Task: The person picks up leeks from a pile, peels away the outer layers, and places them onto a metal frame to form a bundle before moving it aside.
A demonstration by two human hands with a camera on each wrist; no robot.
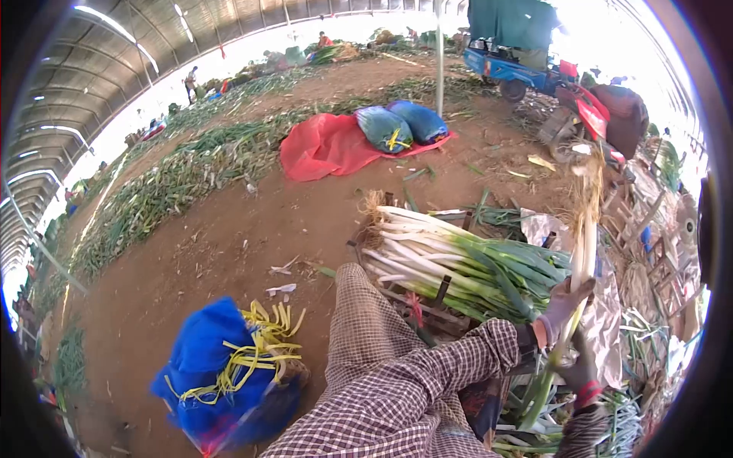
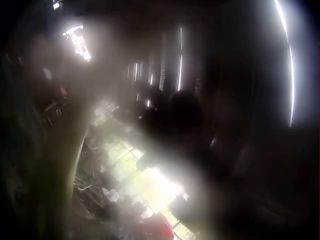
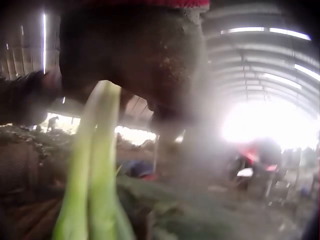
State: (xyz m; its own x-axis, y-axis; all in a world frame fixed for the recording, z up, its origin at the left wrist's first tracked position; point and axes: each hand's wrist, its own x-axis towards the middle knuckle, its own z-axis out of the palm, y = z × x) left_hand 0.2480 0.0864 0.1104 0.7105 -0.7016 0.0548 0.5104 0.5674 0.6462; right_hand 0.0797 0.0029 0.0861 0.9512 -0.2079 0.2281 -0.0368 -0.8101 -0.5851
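Note:
Several leeks (image 1: 584, 244) stand roots-up at the right of the head view, held by both hands. The left hand (image 1: 563, 305), in a pale glove, grips their stems; just below it the dark-gloved right hand (image 1: 578, 365) is curled round the stalks. The right wrist view shows this hand (image 3: 130, 50) over green stalks (image 3: 92, 170). A blurred stalk (image 2: 60, 165) fills the left of the left wrist view, where the fingers cannot be made out. Left of the hands, a pile of leeks (image 1: 458, 252) lies on a low rack, roots to the left.
Blue netting with yellow ties (image 1: 202, 343) lies at lower left. Two filled blue bags (image 1: 385, 128) rest on a red sheet (image 1: 324, 145). A blue three-wheeler (image 1: 508, 72) stands behind, and more leeks (image 1: 527, 439) lie below the hands. A post (image 1: 440, 69) rises beyond the bags.

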